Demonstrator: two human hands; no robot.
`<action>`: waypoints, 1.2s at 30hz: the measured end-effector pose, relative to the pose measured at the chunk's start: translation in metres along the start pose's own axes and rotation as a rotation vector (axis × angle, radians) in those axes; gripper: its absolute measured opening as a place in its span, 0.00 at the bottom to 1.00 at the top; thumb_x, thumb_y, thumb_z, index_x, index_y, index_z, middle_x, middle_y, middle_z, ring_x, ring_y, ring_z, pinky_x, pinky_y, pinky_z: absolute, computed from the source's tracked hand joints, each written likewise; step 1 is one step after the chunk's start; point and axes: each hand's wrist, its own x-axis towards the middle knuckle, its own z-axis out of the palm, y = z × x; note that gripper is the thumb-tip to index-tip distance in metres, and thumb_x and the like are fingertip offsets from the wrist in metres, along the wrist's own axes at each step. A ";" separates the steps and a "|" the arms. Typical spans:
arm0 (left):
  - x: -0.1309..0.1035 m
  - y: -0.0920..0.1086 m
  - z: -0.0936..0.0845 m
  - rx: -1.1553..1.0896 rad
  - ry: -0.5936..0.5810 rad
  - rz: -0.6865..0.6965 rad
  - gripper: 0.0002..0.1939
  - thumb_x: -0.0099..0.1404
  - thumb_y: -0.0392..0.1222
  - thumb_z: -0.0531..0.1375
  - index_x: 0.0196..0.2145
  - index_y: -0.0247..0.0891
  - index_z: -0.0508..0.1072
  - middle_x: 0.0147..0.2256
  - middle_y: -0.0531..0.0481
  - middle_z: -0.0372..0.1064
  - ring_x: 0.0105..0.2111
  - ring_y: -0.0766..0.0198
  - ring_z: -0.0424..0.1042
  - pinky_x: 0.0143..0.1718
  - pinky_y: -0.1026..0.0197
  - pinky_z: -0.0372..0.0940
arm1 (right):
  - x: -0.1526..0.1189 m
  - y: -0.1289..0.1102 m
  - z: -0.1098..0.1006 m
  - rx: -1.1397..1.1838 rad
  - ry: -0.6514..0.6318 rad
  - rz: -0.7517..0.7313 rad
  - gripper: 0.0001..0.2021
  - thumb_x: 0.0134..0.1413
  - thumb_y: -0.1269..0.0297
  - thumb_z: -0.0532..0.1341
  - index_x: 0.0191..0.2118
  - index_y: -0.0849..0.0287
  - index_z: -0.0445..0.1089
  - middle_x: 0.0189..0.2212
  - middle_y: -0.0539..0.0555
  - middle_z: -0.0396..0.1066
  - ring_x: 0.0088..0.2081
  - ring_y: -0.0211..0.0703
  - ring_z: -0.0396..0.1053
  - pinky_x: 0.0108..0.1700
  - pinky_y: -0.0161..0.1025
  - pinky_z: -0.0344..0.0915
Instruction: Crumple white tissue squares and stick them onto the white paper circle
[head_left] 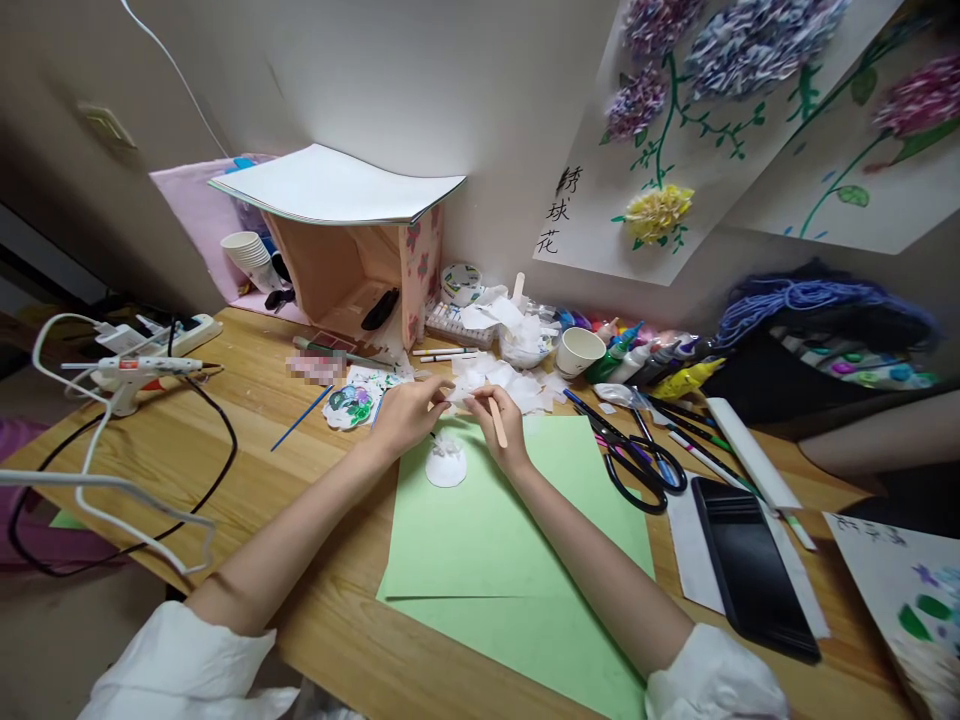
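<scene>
Both my hands are over the upper edge of a green paper sheet (517, 530). My left hand (405, 415) has its fingers pinched at a piece of thin white paper (459, 388). The fingertips of my right hand (501, 425) meet the same white piece from the other side, and a wooden stick (497, 422) is also held in this hand, pointing down. Just below my left hand, a white round disc (446, 467) with crumpled white bits along its top lies on the green sheet. More torn white paper (517, 385) is heaped behind my hands.
A glue gun (142, 370) with looping cables is at the left. Black-handled scissors (634, 460) and a phone (750, 560) lie at the right. Behind stand a paper cup (579, 352), paint bottles (622, 355) and an open box (360, 260). A person's arm (877, 435) shows at the right.
</scene>
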 end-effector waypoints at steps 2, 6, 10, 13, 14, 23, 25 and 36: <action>0.000 0.000 -0.001 -0.025 -0.025 -0.008 0.14 0.59 0.39 0.58 0.44 0.44 0.68 0.32 0.54 0.75 0.34 0.61 0.73 0.34 0.62 0.62 | 0.003 -0.002 -0.001 -0.060 0.011 -0.020 0.14 0.41 0.56 0.66 0.29 0.58 0.64 0.26 0.50 0.69 0.30 0.42 0.70 0.35 0.39 0.68; 0.004 0.000 -0.002 -0.339 -0.048 -0.052 0.17 0.55 0.42 0.61 0.44 0.40 0.68 0.34 0.50 0.74 0.36 0.61 0.73 0.37 0.61 0.65 | 0.000 -0.010 -0.008 -0.064 -0.002 0.003 0.13 0.40 0.58 0.67 0.27 0.58 0.63 0.24 0.50 0.68 0.28 0.40 0.68 0.32 0.38 0.66; 0.004 0.004 0.001 -0.711 -0.135 -0.172 0.19 0.54 0.45 0.62 0.41 0.32 0.68 0.31 0.46 0.73 0.32 0.61 0.73 0.35 0.61 0.66 | -0.013 -0.015 -0.020 -0.044 -0.041 0.037 0.14 0.40 0.58 0.67 0.26 0.58 0.61 0.25 0.50 0.68 0.27 0.40 0.67 0.32 0.38 0.64; -0.003 0.005 0.006 -0.657 -0.160 -0.125 0.15 0.57 0.46 0.60 0.39 0.34 0.70 0.31 0.48 0.72 0.32 0.62 0.71 0.35 0.61 0.65 | -0.024 -0.014 -0.030 -0.059 -0.092 0.071 0.14 0.40 0.58 0.67 0.26 0.57 0.61 0.24 0.49 0.67 0.27 0.39 0.67 0.31 0.38 0.64; -0.006 0.005 0.007 -0.566 -0.150 -0.076 0.13 0.59 0.47 0.58 0.38 0.35 0.70 0.32 0.48 0.72 0.33 0.62 0.71 0.36 0.60 0.64 | -0.027 -0.013 -0.033 -0.056 -0.117 0.085 0.14 0.40 0.58 0.67 0.26 0.57 0.61 0.25 0.49 0.68 0.26 0.39 0.66 0.31 0.38 0.63; -0.017 0.001 0.019 -0.093 -0.314 0.145 0.13 0.64 0.46 0.50 0.36 0.39 0.71 0.38 0.46 0.64 0.42 0.57 0.61 0.45 0.53 0.57 | -0.039 -0.006 -0.050 -0.099 -0.320 0.155 0.12 0.42 0.61 0.66 0.27 0.57 0.61 0.28 0.50 0.68 0.29 0.38 0.66 0.32 0.37 0.62; -0.015 0.001 0.020 -0.097 -0.333 0.142 0.12 0.63 0.46 0.51 0.35 0.39 0.71 0.38 0.47 0.64 0.41 0.57 0.60 0.44 0.53 0.57 | -0.040 -0.006 -0.049 -0.184 -0.327 0.117 0.10 0.44 0.61 0.64 0.28 0.57 0.62 0.29 0.51 0.68 0.30 0.40 0.66 0.34 0.38 0.62; -0.013 -0.012 0.022 -0.211 -0.362 0.157 0.07 0.61 0.42 0.52 0.33 0.38 0.68 0.36 0.48 0.65 0.41 0.58 0.61 0.43 0.57 0.57 | -0.026 -0.005 -0.044 -0.356 -0.406 -0.038 0.03 0.50 0.65 0.58 0.31 0.57 0.63 0.32 0.52 0.70 0.32 0.40 0.67 0.35 0.37 0.62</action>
